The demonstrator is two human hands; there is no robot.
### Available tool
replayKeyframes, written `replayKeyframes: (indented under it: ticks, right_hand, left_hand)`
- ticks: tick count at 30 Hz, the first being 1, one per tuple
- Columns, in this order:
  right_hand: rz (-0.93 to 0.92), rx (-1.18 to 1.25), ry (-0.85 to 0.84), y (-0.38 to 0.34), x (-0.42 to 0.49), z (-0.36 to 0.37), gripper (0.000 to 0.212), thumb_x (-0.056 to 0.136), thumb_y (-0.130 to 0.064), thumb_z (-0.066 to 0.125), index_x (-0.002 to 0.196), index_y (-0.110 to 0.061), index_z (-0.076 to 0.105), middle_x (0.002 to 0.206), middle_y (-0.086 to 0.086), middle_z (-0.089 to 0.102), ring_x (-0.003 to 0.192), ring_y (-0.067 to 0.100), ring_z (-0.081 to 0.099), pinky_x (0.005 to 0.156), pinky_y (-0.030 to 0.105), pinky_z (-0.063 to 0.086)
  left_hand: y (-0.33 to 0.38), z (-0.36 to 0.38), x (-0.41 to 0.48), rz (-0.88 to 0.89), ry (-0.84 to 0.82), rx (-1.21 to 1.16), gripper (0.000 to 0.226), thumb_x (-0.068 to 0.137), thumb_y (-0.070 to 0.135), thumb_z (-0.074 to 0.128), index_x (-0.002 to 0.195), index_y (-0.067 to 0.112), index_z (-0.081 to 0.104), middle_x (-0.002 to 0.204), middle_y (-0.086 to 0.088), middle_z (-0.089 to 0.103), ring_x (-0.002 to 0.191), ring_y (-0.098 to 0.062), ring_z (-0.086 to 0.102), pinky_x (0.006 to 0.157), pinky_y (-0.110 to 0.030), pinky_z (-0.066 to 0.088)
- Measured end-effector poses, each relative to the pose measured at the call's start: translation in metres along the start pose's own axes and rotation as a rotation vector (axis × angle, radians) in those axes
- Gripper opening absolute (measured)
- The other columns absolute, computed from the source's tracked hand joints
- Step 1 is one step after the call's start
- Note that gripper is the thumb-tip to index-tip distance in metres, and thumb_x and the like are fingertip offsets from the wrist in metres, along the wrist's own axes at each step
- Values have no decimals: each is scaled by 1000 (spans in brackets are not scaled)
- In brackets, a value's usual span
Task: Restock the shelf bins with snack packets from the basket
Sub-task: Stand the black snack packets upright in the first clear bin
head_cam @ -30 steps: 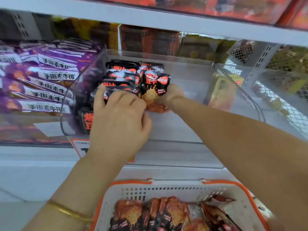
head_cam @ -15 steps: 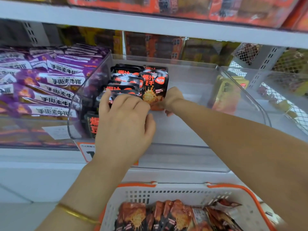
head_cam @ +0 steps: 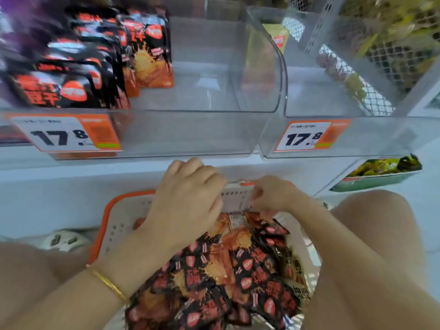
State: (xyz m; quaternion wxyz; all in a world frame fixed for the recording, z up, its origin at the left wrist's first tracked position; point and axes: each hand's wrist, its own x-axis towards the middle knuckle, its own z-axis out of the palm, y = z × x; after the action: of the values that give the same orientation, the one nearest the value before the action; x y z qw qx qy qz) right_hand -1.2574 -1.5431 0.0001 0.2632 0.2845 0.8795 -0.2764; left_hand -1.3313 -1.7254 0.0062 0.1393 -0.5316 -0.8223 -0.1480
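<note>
Snack packets (head_cam: 226,270), black and orange, lie heaped in the white basket (head_cam: 119,225) with an orange rim, low in view between the person's knees.

Left hand (head_cam: 188,201): back of the hand up, fingers curled downward over the far end of the heap. Fingertips are hidden under the hand, so I cannot tell whether it grips a packet.

Right hand (head_cam: 273,196): just beside the left, at the basket's far wall. Fingers are bunched together, tips pointing toward the left hand, directly above the topmost packets. Blurred; I cannot tell if they pinch one.

Gold bangle (head_cam: 109,284) on the left wrist.

On the shelf above: clear bin (head_cam: 214,129), with stocked packets (head_cam: 95,67) of the same kind filling only its left part. Price tag (head_cam: 64,134) on its front reads 17.8. Second bin (head_cam: 333,144) stands touching it on the right.
</note>
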Motion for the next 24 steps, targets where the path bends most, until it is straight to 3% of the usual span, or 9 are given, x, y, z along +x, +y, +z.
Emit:
replayKeyframes:
  ticks: [2, 6, 9, 12, 14, 16, 19, 22, 24]
  right_hand:
    - [71, -289, 6, 21, 30, 28, 33, 93, -19, 54, 123, -7, 57, 121, 11, 63, 113, 28, 59, 89, 35, 45]
    - [186, -283, -19, 69, 69, 94, 43, 91, -34, 58, 125, -8, 54, 124, 9, 60, 111, 29, 57, 93, 38, 47]
    - [176, -333, 163, 83, 72, 117, 26, 94, -15, 53, 119, -10, 58, 118, 9, 61, 109, 28, 58, 82, 37, 51]
    - [129, -383, 154, 69, 65, 115, 25, 91, 2, 45, 107, -7, 62, 109, 10, 64, 102, 30, 61, 74, 36, 48]
    - [113, -315, 145, 55, 62, 102, 24, 91, -1, 45, 107, -6, 62, 109, 11, 65, 100, 31, 62, 74, 37, 49]
    - [116, -134, 190, 38, 56, 81, 24, 94, -6, 44, 111, -3, 61, 112, 12, 64, 100, 31, 62, 77, 36, 49]
    - [108, 277, 159, 10, 40, 47, 23, 95, -5, 43, 104, 5, 61, 97, 19, 66, 96, 33, 66, 79, 39, 53]
    - [126, 910, -19, -5, 23, 28, 12, 90, 3, 49, 100, 6, 55, 75, 19, 62, 65, 30, 67, 61, 42, 60]
    - [122, 1028, -120, -9, 11, 24, 24, 93, -1, 49, 115, 9, 53, 77, 20, 62, 59, 26, 65, 53, 34, 59]
  left_hand:
    - [4, 17, -3, -3, -121, -3, 32, 79, 25, 36, 80, 17, 67, 81, 4, 67, 81, -24, 57, 72, -38, 37]
    - [6, 31, -8, -2, -242, -13, 37, 79, 27, 30, 79, 18, 67, 79, 5, 66, 79, -21, 57, 69, -37, 47]
    - [3, 37, -10, -16, -269, -24, 37, 80, 27, 30, 79, 19, 66, 80, 6, 66, 80, -19, 57, 70, -37, 47]
    - [2, 42, -10, -2, -273, -29, 33, 83, 26, 34, 81, 19, 66, 82, 5, 66, 81, -20, 58, 71, -37, 48]
    - [3, 46, -10, 16, -272, -25, 20, 83, 23, 47, 82, 18, 66, 82, 4, 66, 80, -20, 58, 70, -38, 49]
    - [5, 48, -8, 44, -311, -21, 14, 85, 23, 55, 92, 19, 66, 88, 4, 66, 86, -20, 59, 72, -37, 49]
    - [5, 49, -9, 50, -505, -32, 35, 90, 42, 50, 120, 22, 53, 117, 4, 56, 110, -17, 49, 89, -33, 44]
    - [3, 47, -10, 43, -611, -26, 65, 80, 58, 60, 129, 20, 42, 129, 2, 45, 119, -18, 42, 95, -34, 42]
    - [2, 41, -7, 26, -564, -26, 60, 82, 53, 61, 126, 18, 43, 125, 1, 44, 117, -18, 43, 92, -33, 43]
